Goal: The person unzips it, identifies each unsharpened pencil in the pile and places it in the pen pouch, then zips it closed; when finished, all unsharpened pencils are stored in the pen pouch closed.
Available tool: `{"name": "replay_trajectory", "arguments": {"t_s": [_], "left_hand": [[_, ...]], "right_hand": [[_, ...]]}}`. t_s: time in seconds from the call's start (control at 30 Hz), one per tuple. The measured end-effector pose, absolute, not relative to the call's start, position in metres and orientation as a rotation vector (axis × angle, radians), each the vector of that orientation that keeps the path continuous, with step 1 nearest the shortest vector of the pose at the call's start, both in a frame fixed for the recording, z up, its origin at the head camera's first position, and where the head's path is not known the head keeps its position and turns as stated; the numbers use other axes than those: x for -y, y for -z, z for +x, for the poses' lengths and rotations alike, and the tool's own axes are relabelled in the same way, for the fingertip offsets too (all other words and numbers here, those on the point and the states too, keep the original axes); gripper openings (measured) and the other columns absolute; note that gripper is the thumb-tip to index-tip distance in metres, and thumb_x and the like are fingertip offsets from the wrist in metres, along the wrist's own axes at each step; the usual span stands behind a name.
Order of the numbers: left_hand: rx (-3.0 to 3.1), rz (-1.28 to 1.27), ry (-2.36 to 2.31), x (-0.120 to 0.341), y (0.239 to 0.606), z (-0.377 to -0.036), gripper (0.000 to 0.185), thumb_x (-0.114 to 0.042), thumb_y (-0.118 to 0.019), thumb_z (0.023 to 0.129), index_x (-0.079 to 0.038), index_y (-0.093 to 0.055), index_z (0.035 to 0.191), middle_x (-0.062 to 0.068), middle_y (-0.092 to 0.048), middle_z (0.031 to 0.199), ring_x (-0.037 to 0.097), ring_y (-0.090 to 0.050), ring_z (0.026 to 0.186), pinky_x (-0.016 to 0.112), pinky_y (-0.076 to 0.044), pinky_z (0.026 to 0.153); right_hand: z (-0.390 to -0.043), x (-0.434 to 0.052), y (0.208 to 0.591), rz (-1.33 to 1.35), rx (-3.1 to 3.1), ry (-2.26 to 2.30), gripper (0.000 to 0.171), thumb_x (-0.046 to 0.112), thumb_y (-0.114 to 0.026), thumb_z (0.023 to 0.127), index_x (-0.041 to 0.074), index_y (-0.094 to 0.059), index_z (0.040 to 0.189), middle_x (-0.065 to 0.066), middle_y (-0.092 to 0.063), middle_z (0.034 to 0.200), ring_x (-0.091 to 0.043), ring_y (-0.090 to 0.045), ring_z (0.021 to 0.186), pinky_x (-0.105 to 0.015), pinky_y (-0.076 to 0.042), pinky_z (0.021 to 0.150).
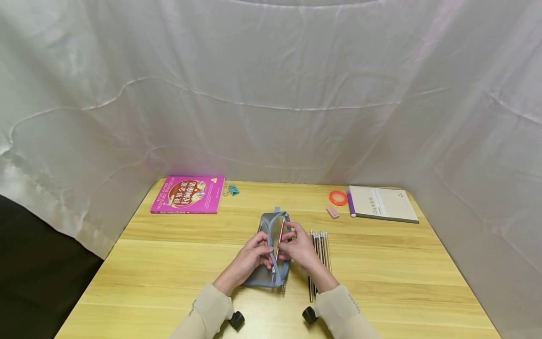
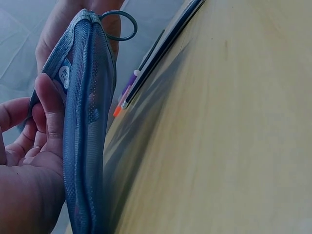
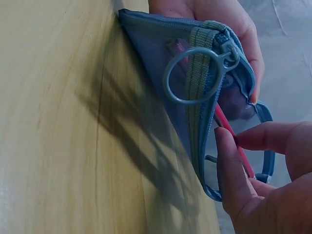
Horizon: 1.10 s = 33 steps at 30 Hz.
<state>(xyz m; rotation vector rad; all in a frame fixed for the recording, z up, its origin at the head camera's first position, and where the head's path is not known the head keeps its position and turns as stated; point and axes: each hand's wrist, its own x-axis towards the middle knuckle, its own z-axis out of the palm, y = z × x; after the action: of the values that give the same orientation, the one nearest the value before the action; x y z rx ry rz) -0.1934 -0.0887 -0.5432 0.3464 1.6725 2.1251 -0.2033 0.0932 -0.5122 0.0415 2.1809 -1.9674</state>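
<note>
A pale wooden table (image 1: pixel 169 263) stands in a booth of white cloth (image 1: pixel 271 94) that hangs behind it and down both sides; a dark gap shows past the left edge. Along the far edge lie a pink book (image 1: pixel 188 194) with a teal clip (image 1: pixel 232 189) just beside it on the left, and a grey notebook (image 1: pixel 382 204), an orange tape ring (image 1: pixel 338 197) and a pink eraser (image 1: pixel 332 212) on the right. The broad stretches of table to either side of the hands carry nothing.

Near the middle of the table sits a blue-grey mesh pencil case (image 1: pixel 272 249), its zip open and its ring pull (image 3: pixel 195 73) hanging at the near end. The left hand (image 1: pixel 250 261) grips the case's left wall, thumb curled against the mesh. The right hand (image 1: pixel 301 248) pinches a red pencil (image 1: pixel 280 238) whose tip seems already inside the opening, though the head view is too small to be sure. The two hands are close together over the case. A row of pencils (image 1: pixel 320 249) lies just right of the right hand.
</note>
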Motion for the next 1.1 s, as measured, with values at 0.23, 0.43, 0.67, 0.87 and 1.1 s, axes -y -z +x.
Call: {"name": "replay_trajectory", "arguments": {"t_s": [0.23,0.43,0.67,0.87,1.1], "left_hand": [[-1.676,0.367,-2.118,0.089,0.544,-0.194,0.028,-0.007,-0.051,0.103,0.012,-0.038,0.119,0.003,-0.058,0.09,0.012,-0.061,0.07,0.024,-0.057,0.063],[-1.677,0.366,-2.118,0.089,0.544,-0.194,0.024,-0.007,-0.051,0.103,0.009,-0.039,0.117,0.002,-0.058,0.086,0.012,-0.062,0.069,0.024,-0.057,0.063],[-1.67,0.361,-2.124,0.088,0.544,-0.194,0.023,-0.007,-0.052,0.102,0.008,-0.04,0.114,0.002,-0.059,0.083,0.012,-0.062,0.068,0.024,-0.057,0.062],[-1.666,0.378,-2.127,0.088,0.543,-0.194,0.024,-0.007,-0.051,0.103,0.01,-0.039,0.115,0.002,-0.059,0.083,0.012,-0.062,0.068,0.024,-0.056,0.062],[-1.671,0.378,-2.126,0.089,0.545,-0.194,0.024,-0.007,-0.053,0.102,0.009,-0.04,0.114,0.002,-0.06,0.081,0.011,-0.061,0.068,0.024,-0.056,0.062]], "right_hand": [[-0.2,-0.096,0.511,0.053,-2.189,1.944,0.072,-0.007,-0.073,0.088,0.003,-0.043,0.152,-0.023,-0.061,0.116,-0.024,-0.07,0.073,-0.042,-0.065,0.065],[-0.197,-0.1,0.51,0.031,-2.203,1.929,0.067,-0.001,-0.072,0.091,0.002,-0.043,0.151,-0.025,-0.06,0.119,-0.027,-0.07,0.082,-0.044,-0.065,0.068],[-0.195,-0.106,0.507,0.019,-2.217,1.959,0.064,-0.001,-0.073,0.09,0.002,-0.047,0.149,-0.025,-0.062,0.117,-0.031,-0.072,0.084,-0.044,-0.065,0.068],[-0.194,-0.113,0.505,0.015,-2.211,1.981,0.061,-0.001,-0.072,0.091,0.003,-0.049,0.148,-0.023,-0.061,0.116,-0.032,-0.072,0.085,-0.042,-0.065,0.068],[-0.189,-0.126,0.503,0.018,-2.228,2.005,0.061,-0.002,-0.073,0.09,0.004,-0.051,0.146,-0.025,-0.061,0.117,-0.035,-0.071,0.09,-0.046,-0.065,0.073]]}}
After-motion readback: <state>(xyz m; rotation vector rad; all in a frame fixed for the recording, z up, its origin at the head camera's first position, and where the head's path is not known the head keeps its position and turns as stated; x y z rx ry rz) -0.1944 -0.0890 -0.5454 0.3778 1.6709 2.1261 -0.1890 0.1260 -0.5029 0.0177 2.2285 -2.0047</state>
